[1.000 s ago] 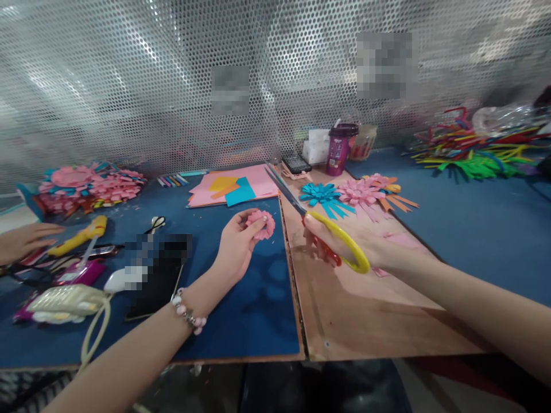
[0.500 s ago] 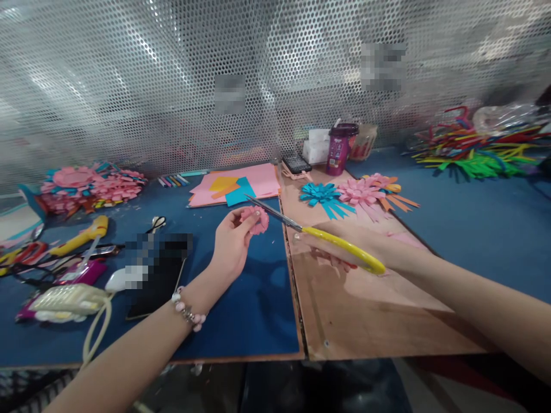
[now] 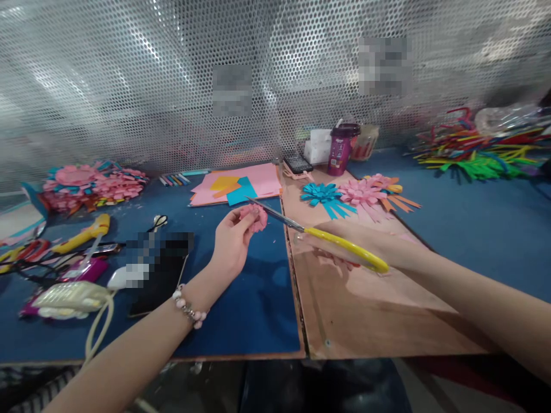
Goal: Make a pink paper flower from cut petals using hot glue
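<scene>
My left hand [image 3: 232, 244] pinches a small pink paper flower [image 3: 257, 217] above the blue mat [image 3: 241, 298]. My right hand [image 3: 344, 246] grips yellow-handled scissors [image 3: 340, 245], held nearly flat. Their metal blades [image 3: 271, 212] point left and reach the flower's upper edge. A bead bracelet [image 3: 189, 311] circles my left wrist.
Pink, orange and blue paper sheets [image 3: 241, 186] lie behind the flower. Blue and pink paper flowers [image 3: 357, 195] rest on the wooden board [image 3: 365, 310]. A purple cup [image 3: 339, 149], a calculator [image 3: 296, 163], a glue gun [image 3: 86, 232], a phone [image 3: 159, 275] and flower piles [image 3: 90, 183] surround. Perforated metal screen behind.
The scissors swung down from pointing away to lying flat, blades now at the flower. My left hand lifted the flower slightly. Another person's hand at the far left has gone.
</scene>
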`<state>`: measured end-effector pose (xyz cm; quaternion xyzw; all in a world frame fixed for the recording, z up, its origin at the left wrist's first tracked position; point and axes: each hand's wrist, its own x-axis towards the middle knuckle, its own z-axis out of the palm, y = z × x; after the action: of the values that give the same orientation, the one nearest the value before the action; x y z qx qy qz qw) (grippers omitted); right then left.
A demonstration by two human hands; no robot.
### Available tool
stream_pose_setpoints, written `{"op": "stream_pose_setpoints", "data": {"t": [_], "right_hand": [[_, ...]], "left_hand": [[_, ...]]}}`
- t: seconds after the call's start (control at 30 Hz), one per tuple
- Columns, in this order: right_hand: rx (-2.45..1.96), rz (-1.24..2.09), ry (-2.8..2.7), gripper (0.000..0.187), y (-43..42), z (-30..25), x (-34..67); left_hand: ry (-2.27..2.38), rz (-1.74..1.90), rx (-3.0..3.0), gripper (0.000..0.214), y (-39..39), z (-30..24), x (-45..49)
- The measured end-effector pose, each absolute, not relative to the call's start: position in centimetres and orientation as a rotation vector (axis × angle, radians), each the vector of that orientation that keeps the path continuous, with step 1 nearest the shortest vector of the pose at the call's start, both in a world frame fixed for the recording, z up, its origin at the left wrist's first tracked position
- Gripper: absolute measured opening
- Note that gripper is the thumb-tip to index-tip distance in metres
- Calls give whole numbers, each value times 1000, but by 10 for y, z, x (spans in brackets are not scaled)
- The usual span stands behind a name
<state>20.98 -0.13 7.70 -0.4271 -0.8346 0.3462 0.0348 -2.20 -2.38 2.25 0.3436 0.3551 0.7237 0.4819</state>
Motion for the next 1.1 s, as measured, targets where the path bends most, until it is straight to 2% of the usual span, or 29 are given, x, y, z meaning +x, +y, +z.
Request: {"op": "stream_pose_setpoints", "data": {"t": [0.33, 0.6, 0.93, 1.1], "right_hand": [[-1339, 1162, -2498, 19, 3, 72, 211], [-1388, 1156, -2525, 16, 5, 69, 209], [-1337, 948, -2594, 11, 10, 57, 213], [-1476, 925, -2631, 16, 8, 58, 210]], "left_hand": [[865, 1754, 784, 19, -24, 25, -21], [867, 1742, 786, 19, -24, 25, -22], [842, 1685, 806, 17, -22, 20, -24], [862, 1641, 752, 15, -22, 18, -24]]}}
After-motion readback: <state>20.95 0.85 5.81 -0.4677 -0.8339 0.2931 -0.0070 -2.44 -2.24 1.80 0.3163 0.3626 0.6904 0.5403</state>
